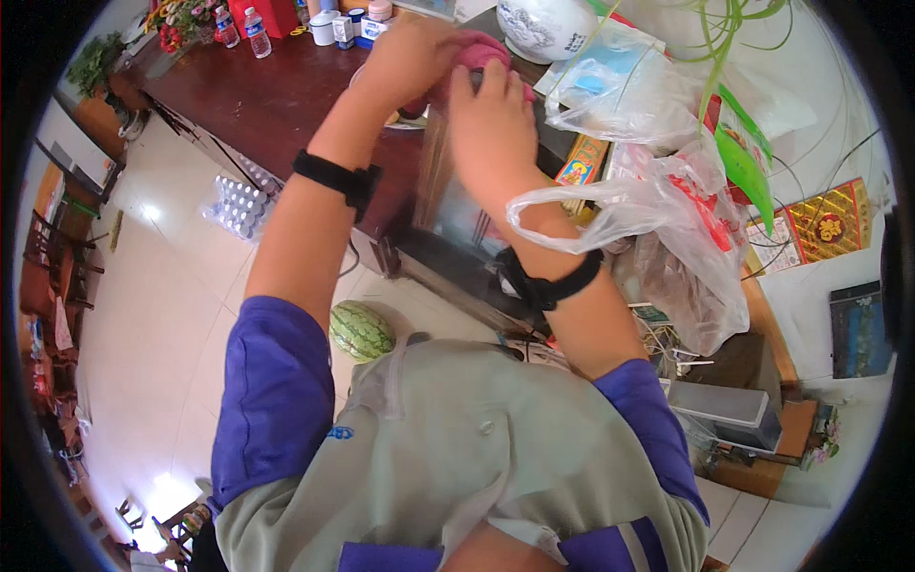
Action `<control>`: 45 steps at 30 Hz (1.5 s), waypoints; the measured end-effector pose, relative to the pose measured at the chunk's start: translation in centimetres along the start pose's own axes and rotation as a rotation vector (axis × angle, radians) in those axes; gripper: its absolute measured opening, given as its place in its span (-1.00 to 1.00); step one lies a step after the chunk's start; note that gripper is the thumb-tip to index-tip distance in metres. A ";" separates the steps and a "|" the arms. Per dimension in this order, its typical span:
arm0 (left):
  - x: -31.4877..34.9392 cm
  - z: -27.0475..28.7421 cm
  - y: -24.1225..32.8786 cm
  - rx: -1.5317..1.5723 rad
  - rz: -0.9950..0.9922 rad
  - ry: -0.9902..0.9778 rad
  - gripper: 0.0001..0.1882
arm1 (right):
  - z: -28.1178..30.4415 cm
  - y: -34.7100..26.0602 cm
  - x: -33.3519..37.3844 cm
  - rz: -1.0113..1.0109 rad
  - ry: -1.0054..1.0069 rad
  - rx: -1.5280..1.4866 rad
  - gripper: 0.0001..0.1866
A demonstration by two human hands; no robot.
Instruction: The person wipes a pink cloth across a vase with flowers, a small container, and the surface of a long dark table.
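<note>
- Touching a pink cloth (481, 46) with both hands, beside a white vase (538, 29).
- Left hand (415, 59) at the cloth's left side, fingers mostly hidden; impossible to tell whether grasping or released.
- Right hand (494, 114) over the cloth's lower edge, fingers bent; impossible to tell how firmly closed.
- Black bands around both wrists.
- Across the right forearm, the handle of a clear plastic bag (681, 257).
- To the left, water bottles (256, 34) on a dark red table (248, 91).
- On the floor, a watermelon (362, 331).
</note>
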State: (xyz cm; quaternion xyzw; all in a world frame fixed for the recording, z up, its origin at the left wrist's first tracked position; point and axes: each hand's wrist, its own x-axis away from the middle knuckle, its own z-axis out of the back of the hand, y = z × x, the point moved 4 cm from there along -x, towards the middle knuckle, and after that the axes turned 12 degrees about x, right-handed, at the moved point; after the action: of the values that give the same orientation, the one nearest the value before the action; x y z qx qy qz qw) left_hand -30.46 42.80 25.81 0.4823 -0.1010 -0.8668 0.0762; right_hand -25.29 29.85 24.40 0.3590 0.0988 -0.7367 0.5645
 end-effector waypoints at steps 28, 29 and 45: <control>8.0 -3.4 4.3 0.203 0.286 0.736 -0.59 | 0.0 -0.4 4.2 0.219 0.204 -0.039 -0.57; 9.0 -4.1 4.6 0.237 0.350 0.786 -0.59 | -0.4 -0.7 4.9 0.215 0.193 -0.028 -0.58; 25.4 -17.4 2.1 0.476 1.105 0.359 -0.70 | -13.8 0.4 14.9 0.323 -0.607 -0.240 -0.64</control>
State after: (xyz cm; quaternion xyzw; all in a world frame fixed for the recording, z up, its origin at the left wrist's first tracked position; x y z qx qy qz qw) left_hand -28.85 33.17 -3.52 0.5007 -0.5113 -0.5585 0.4194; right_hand -20.73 25.99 5.02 0.0661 -0.0455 -0.6942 0.7153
